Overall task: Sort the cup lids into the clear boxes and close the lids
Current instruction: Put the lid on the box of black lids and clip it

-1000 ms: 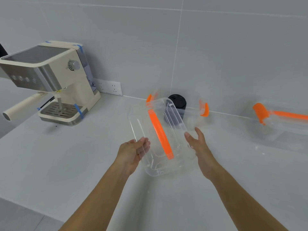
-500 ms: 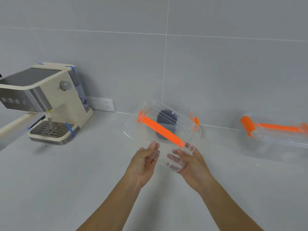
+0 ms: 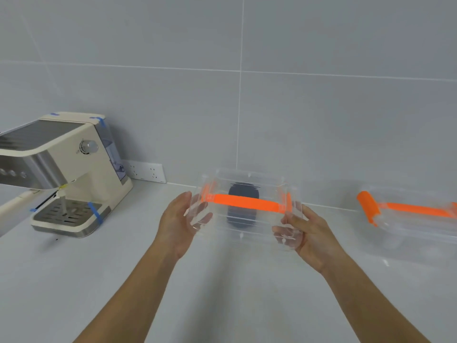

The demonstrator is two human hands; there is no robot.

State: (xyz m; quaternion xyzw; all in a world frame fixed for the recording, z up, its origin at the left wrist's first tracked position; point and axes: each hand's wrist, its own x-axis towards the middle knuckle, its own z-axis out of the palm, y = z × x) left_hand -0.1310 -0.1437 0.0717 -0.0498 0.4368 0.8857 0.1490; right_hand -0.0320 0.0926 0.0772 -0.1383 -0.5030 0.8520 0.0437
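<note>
Clear box hides black lids; espresso machine left.

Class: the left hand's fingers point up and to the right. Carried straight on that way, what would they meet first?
The clear box itself: the left hand already touches its left end. Beyond it, probably the black lids, though depth is unclear.

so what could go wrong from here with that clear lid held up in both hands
The clear lid is held only at its ends by the left hand and right hand, so it could tip or slip.

Its edges hardly show against the box behind it, so it may seat crooked.

The dark lid stack stands tall and might block closing.
</note>
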